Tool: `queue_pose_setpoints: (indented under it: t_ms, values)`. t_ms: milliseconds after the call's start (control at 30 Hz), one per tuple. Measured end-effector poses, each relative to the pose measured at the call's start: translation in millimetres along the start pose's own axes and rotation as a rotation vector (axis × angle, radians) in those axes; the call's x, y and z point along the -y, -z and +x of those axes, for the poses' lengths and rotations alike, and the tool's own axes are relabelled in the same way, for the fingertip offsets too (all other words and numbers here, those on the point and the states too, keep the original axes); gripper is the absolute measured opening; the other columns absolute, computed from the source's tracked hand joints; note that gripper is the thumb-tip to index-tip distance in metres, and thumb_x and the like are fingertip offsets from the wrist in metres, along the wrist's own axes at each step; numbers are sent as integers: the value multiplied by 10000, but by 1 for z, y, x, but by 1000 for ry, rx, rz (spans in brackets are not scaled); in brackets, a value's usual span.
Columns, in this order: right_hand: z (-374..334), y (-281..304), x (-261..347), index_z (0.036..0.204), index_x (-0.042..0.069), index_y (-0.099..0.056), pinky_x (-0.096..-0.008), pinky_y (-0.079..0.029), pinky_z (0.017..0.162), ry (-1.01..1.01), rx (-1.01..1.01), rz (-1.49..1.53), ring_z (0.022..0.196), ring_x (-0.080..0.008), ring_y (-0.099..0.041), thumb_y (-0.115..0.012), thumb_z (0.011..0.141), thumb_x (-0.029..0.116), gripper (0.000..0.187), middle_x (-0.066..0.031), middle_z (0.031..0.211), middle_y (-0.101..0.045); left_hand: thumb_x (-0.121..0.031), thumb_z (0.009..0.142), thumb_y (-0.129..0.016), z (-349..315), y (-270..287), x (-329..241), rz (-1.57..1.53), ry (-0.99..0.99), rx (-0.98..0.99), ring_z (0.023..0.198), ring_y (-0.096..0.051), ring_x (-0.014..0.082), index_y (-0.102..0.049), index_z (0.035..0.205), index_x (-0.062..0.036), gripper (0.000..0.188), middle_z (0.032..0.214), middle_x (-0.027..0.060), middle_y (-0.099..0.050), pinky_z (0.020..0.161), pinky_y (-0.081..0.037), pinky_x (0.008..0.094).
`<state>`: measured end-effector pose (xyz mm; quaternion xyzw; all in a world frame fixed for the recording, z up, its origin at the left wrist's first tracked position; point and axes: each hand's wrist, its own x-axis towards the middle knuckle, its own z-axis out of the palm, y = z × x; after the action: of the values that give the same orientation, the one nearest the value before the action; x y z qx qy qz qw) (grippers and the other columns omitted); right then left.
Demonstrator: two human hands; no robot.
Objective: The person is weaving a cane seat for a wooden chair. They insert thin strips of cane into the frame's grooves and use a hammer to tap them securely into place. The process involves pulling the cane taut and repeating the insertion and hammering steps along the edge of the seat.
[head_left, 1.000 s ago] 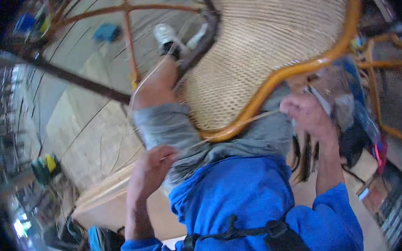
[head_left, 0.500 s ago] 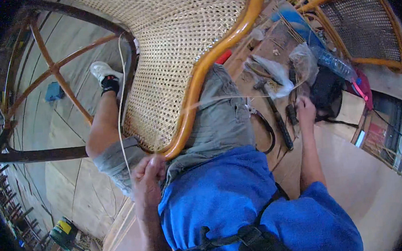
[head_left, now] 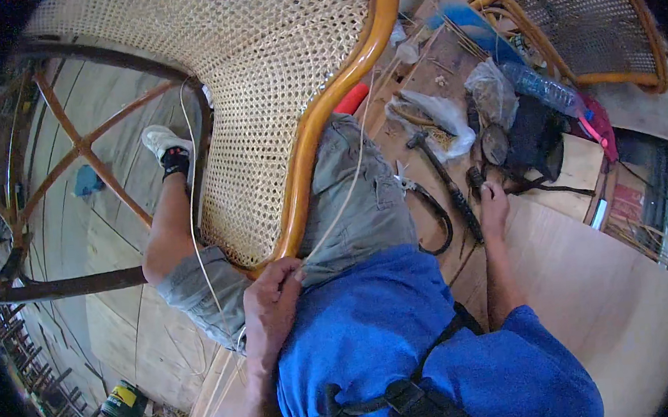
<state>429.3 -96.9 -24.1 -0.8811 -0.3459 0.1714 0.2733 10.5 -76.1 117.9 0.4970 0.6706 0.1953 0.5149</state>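
Observation:
A woven cane chair panel [head_left: 256, 120] with a curved, orange-brown rattan frame [head_left: 298, 176] leans across my lap. At the frame's lower end my left hand [head_left: 271, 303] is closed, pinching a pale cane strand [head_left: 348, 188] that curves up over my thigh. Another pale strand [head_left: 195, 219] hangs along the panel's left side. My right hand [head_left: 495, 207] lies on the board to my right, its fingers closed round the end of a short dark-handled tool [head_left: 474, 180]; the tool's kind cannot be made out. Just left of it lies a hammer [head_left: 445, 178] with a black grip.
Plastic bags [head_left: 441, 125], a clear bottle [head_left: 542, 86] and a black bag [head_left: 537, 141] lie beyond my right hand. A second cane chair piece [head_left: 582, 24] stands at the far right. Dark crossed chair legs [head_left: 84, 142] stand at the left, and a green tub [head_left: 123, 405] at lower left.
My right hand has let go of the strand, moved slightly nearer and taken hold of the dark-handled tool. My left hand has moved right and now pinches the strand.

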Motion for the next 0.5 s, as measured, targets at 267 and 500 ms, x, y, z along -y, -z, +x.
queue_pose_setpoints:
  t_ms: [267, 500]
  values:
    - [113, -39, 58, 989, 0, -572, -391, -438, 794, 344, -78, -253, 917, -324, -568, -553, 831, 193, 250, -185, 977, -602, -214, 795, -617, 8, 5, 4, 366, -200, 39, 738, -609, 286, -612, 845, -63, 159, 772, 116, -613, 641, -480, 351]
    - [162, -64, 50, 1208, 19, -483, -409, -380, 926, 520, -18, -496, 1108, -362, -483, -683, 723, 245, 571, -249, 1164, -521, -314, 813, -574, 1, 9, 20, 366, -301, 127, 664, -593, 319, -561, 756, -80, 241, 694, 116, -587, 569, -476, 420]
